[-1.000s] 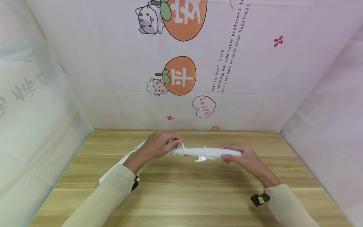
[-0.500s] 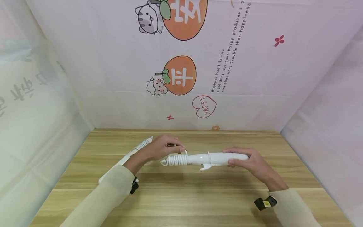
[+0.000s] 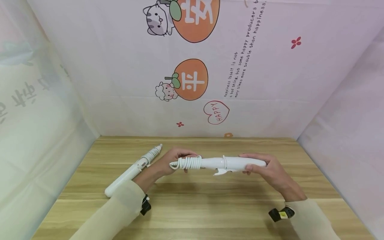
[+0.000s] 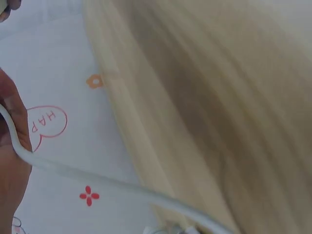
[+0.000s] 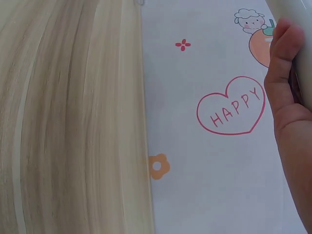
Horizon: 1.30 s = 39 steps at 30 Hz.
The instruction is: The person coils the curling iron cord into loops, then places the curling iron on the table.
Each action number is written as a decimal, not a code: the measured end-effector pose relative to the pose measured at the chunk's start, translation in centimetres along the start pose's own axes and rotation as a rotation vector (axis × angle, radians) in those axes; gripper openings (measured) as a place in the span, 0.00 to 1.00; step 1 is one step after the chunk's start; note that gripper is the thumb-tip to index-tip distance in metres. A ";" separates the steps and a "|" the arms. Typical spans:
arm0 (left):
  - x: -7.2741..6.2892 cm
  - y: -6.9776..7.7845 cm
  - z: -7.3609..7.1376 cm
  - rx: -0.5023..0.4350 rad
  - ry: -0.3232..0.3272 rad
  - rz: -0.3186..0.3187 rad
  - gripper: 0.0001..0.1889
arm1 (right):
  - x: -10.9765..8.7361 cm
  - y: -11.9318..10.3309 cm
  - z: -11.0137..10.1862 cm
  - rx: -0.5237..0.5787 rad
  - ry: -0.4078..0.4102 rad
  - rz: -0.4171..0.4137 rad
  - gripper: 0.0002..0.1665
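Across the middle of the head view, a white curling iron (image 3: 234,163) is held level above the table, its lever jutting down. My right hand (image 3: 270,169) grips its rounded handle end, thumb in front. Several turns of white power cord (image 3: 192,163) wrap its left end. My left hand (image 3: 168,163) is behind these turns, fingers curled round the cord and partly hidden. In the left wrist view the loose cord (image 4: 117,184) runs from that hand across the picture. The right wrist view shows the right fingers (image 5: 287,41) around the white handle.
A second white curling iron (image 3: 127,178), its cord wound round it, lies slanting on the wooden table (image 3: 198,213), beside the left forearm. Printed cloth walls (image 3: 264,116) enclose the table at the back and both sides.
The curling iron and right hand have shifted slightly right. My left hand has moved from above the coil to behind and below it. More of the second curling iron shows.
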<state>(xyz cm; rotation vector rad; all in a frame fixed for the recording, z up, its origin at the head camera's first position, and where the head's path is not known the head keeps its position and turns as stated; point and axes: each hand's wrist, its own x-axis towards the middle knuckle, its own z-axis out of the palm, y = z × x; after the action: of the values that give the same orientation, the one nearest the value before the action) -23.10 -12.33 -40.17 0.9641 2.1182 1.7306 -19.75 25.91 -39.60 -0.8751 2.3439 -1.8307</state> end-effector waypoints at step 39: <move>-1.4 2.0 3.0 0.280 0.235 -0.259 0.13 | 1.3 0.3 0.9 -0.229 0.248 0.164 0.25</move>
<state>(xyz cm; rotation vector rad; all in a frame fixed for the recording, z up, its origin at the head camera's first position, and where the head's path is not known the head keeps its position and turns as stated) -19.69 -10.74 -39.38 0.5326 2.5545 1.5112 -20.61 24.57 -39.78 -0.4737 2.7246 -1.7184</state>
